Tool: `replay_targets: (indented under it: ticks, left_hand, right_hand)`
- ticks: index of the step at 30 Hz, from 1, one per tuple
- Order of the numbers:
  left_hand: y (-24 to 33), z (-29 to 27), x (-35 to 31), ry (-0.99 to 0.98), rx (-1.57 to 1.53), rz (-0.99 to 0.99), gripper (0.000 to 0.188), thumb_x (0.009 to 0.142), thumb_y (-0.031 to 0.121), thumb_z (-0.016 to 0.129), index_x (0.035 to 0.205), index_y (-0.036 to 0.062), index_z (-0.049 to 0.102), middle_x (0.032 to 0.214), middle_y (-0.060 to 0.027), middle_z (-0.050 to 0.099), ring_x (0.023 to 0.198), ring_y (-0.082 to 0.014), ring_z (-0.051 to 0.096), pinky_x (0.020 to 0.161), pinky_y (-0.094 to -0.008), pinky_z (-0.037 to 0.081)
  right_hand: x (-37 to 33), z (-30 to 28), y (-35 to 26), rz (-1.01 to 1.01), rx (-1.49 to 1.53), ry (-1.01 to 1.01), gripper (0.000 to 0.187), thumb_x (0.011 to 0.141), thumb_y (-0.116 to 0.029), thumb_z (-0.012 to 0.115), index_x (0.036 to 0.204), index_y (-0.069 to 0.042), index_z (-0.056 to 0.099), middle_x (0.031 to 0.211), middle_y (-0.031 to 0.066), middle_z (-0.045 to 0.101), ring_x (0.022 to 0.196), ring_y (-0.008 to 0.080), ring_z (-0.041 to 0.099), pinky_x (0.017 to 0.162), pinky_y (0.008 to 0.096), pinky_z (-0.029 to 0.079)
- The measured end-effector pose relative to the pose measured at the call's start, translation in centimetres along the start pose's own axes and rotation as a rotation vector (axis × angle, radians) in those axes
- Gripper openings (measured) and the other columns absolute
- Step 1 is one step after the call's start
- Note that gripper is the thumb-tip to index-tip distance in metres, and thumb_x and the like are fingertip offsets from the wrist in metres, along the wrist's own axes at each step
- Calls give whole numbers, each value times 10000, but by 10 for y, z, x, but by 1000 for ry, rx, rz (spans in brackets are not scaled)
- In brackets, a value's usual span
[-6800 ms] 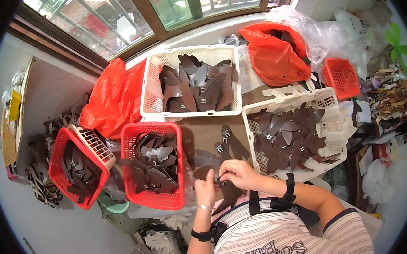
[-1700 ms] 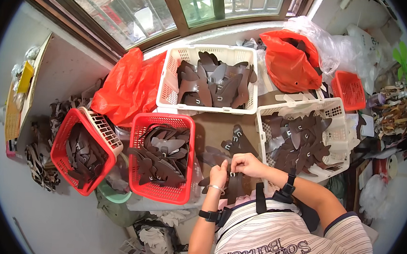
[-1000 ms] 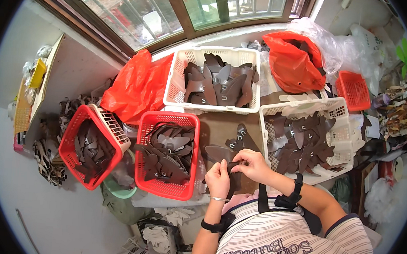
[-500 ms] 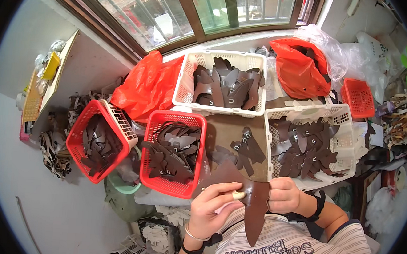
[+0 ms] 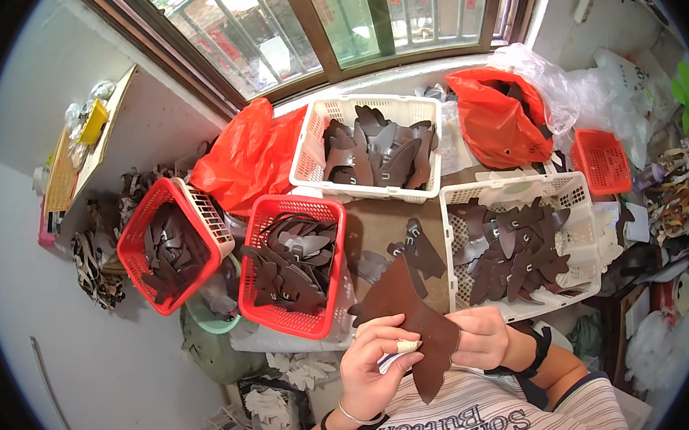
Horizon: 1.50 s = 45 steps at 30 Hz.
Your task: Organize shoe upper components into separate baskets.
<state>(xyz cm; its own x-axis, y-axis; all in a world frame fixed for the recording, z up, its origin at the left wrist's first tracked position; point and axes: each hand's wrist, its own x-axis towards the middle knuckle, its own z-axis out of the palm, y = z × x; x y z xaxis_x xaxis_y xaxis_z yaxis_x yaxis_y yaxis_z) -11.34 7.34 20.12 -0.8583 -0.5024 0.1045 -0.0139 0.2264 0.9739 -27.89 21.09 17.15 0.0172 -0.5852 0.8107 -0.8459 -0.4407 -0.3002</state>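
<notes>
A dark brown leather cutout (image 5: pixel 414 312) with wavy edges is held up in front of my chest by both hands. My left hand (image 5: pixel 374 365) pinches its left edge between thumb and fingers; one fingertip wears a pale yellow wrap, and a small white scrap shows beside the thumb. My right hand (image 5: pixel 481 336) is closed on the right edge, its fingers curled with their tips hidden. Beyond the cutout, several dark strips with metal buckles (image 5: pixel 422 248) lie on the brown tabletop (image 5: pixel 376 221).
Two white baskets (image 5: pixel 366 191) (image 5: pixel 506 306) hold dark leather pieces, as do two red baskets (image 5: pixel 289 323) (image 5: pixel 130 260) at left. Red plastic bags (image 5: pixel 245 156) (image 5: pixel 491 117) flank the far basket. A small red basket (image 5: pixel 601 161) stands at right, and a window (image 5: pixel 292 44) runs behind.
The cutout has turned between my hands, its lower point now shorter and its upper lobe more in view. My left hand has shifted a little right and down. The whole view has moved slightly.
</notes>
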Motion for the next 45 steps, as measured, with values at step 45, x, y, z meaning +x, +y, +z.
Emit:
replay_targets:
  ticks: [45]
  left_hand:
    - [-382, 3, 1, 54, 537, -779, 590, 678, 134, 822, 1125, 9, 459, 782, -89, 717, 787, -269, 691, 778, -376, 531]
  right_hand:
    - [-234, 62, 184, 1086, -534, -958, 593, 715, -74, 701, 1278, -214, 579, 1282, 170, 469, 1108, 388, 518, 872, 474, 503]
